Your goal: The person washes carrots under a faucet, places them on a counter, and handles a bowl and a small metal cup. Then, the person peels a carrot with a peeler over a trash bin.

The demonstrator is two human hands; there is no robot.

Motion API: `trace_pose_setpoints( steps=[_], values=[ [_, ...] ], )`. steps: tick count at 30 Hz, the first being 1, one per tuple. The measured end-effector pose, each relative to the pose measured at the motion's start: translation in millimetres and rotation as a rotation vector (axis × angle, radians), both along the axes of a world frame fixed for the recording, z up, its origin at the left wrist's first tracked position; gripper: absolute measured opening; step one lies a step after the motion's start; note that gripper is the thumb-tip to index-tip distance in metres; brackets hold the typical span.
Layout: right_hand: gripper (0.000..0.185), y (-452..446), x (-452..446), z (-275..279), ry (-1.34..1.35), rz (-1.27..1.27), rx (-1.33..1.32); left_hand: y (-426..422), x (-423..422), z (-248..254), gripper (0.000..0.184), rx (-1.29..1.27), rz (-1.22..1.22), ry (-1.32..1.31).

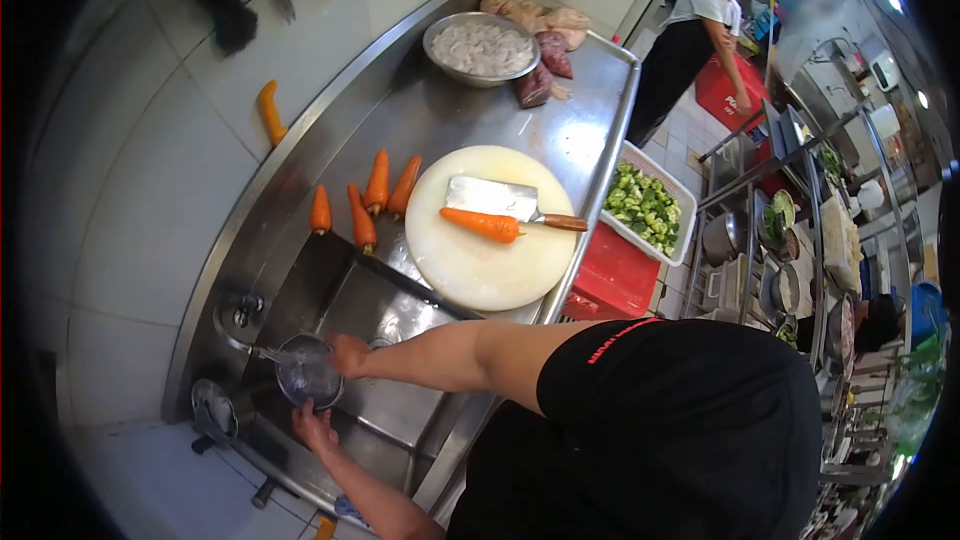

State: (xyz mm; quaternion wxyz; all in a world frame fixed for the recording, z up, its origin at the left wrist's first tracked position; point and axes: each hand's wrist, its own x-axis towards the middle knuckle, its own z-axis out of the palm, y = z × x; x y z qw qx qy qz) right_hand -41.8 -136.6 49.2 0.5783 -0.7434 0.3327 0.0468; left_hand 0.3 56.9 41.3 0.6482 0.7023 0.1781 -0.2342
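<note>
In the sink [385,405] at the lower left, a small round bowl [310,372] with water in it sits under the faucet [232,335], and water runs into it. My right hand [350,355] grips the bowl's rim on one side. My left hand [316,427] holds the near edge, fingers curled against it. Beside the sink lies a round white cutting board [490,280]. A cleaver [490,198] with a wooden handle and one carrot [482,225] rest on that board. Several more carrots [377,183] lie on the steel counter to its left.
A steel bowl [482,50] of pale pieces and bagged meat [535,86] stand at the counter's far end. Broccoli fills a white basket [690,202] beyond the counter edge. A person [690,40] in an apron stands near shelves. A metal container [215,408] sits by the sink.
</note>
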Motion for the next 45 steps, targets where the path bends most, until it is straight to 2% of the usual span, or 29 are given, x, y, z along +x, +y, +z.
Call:
trace_pose_setpoints(
  steps=[1, 2, 4, 6, 8, 9, 10, 11, 12, 13, 15, 16, 18, 22, 24, 26, 27, 28, 30, 32, 34, 36, 38, 39, 40, 42, 43, 45],
  values=[
    [0.038, -4, 0, 2, -0.030, 0.026, -0.133, -2, 1, -1, 0.024, -0.013, -0.012, 0.001],
    [0.038, -10, -3, 3, -0.026, 0.019, -0.145, -4, 1, -4, 0.022, -0.050, 0.011, -0.016],
    [0.036, -33, -28, 41, -0.252, -0.004, -0.263, -7, -2, -3, 0.021, -0.085, 0.029, -0.028],
    [0.033, -70, -66, 50, -0.546, -0.021, -0.493, -14, -4, 0, 0.022, -0.176, 0.101, -0.045],
    [0.028, -116, -118, 55, -0.759, -0.005, -0.509, -23, -8, 12, 0.024, -0.200, 0.123, -0.049],
    [0.023, -133, -153, 60, -0.638, -0.048, -0.432, -27, -10, 19, 0.026, -0.212, 0.150, -0.052],
    [0.023, -143, -188, 64, -0.391, -0.250, -0.209, -25, -8, 14, 0.028, -0.264, 0.111, -0.050],
    [0.024, -164, -224, 53, -0.260, -0.251, -0.446, -17, -5, 4, 0.031, -0.296, 0.085, -0.050],
    [0.026, -185, -266, 37, -0.309, -0.355, -0.381, -14, -3, -5, 0.032, -0.320, 0.105, -0.066],
    [0.028, -196, -292, 49, -0.227, -0.507, -0.377, -30, -8, 22, 0.025, -0.211, 0.172, -0.047],
    [0.033, -206, -333, 78, -0.008, -0.640, -0.662, -27, 2, 14, 0.018, -0.246, 0.089, -0.045],
    [0.032, -216, -356, 52, 0.073, -0.750, -0.661, -29, 4, 13, 0.018, -0.238, 0.097, -0.049],
    [0.032, -223, -363, 33, 0.091, -1.006, -0.292, -34, 5, 14, 0.018, -0.225, 0.102, -0.082],
    [0.035, -213, -347, 21, -0.039, -0.902, -0.095, -37, 3, 22, 0.019, -0.222, 0.109, -0.076],
    [0.036, -214, -342, 29, 0.010, -0.904, -0.135, -36, 3, 23, 0.018, -0.254, 0.115, -0.062],
    [0.032, -225, -346, 9, 0.056, -0.774, -0.273, -29, 6, 11, 0.018, -0.230, 0.107, -0.072],
    [0.032, -230, -345, -9, 0.090, -0.785, -0.298, -28, 7, 7, 0.017, -0.226, 0.107, -0.090],
    [0.032, -225, -334, 4, 0.097, -0.777, -0.287, -31, 5, 11, 0.017, -0.212, 0.113, -0.088],
    [0.034, -215, -311, 27, -0.021, -0.825, -0.057, -36, 3, 21, 0.017, -0.230, 0.126, -0.063],
    [0.039, -218, -300, 17, -0.076, -0.808, -0.011, -37, 5, 19, 0.017, -0.222, 0.134, -0.070],
    [0.041, -212, -283, 34, -0.132, -0.792, 0.142, -40, 4, 22, 0.018, -0.227, 0.137, -0.050],
    [0.043, -198, -271, 42, -0.147, -0.755, 0.169, -40, 2, 25, 0.019, -0.233, 0.148, -0.066],
    [0.045, -179, -261, 30, -0.094, -0.839, 0.045, -42, 4, 21, 0.020, -0.264, 0.129, -0.083],
    [0.044, -168, -260, -18, -0.087, -0.783, -0.247, -44, 2, 24, 0.020, -0.255, 0.125, -0.083],
    [0.047, -148, -255, -21, -0.048, -0.491, -0.800, -47, -1, 28, 0.020, -0.258, 0.131, -0.087],
    [0.043, -101, -223, 57, -0.226, -0.408, -0.334, -53, -6, 38, 0.021, -0.265, 0.141, -0.081],
    [0.045, -93, -207, 43, -0.317, -0.265, -0.415, -54, -7, 39, 0.021, -0.267, 0.146, -0.079],
    [0.048, -78, -169, 60, -0.527, 0.042, -0.356, -56, -11, 40, 0.021, -0.303, 0.137, -0.082]
  ],
)
